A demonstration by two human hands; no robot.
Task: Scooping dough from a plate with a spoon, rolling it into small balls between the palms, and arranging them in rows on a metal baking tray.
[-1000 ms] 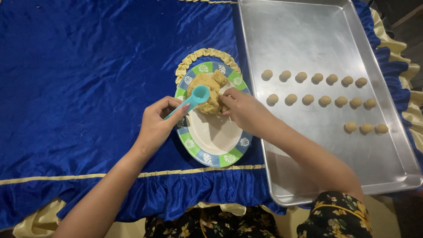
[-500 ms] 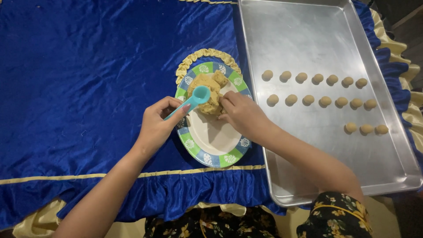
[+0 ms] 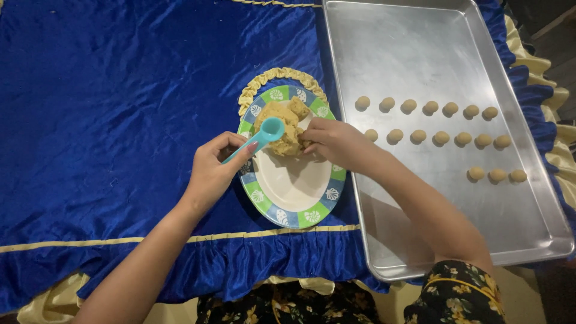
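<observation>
Head view: barely anything moved in the last second. Left hand still grips the teal scoop over the dough on the plate; right hand keeps pinching the lump. Tray balls unchanged, so it's mid-scoop.
</observation>
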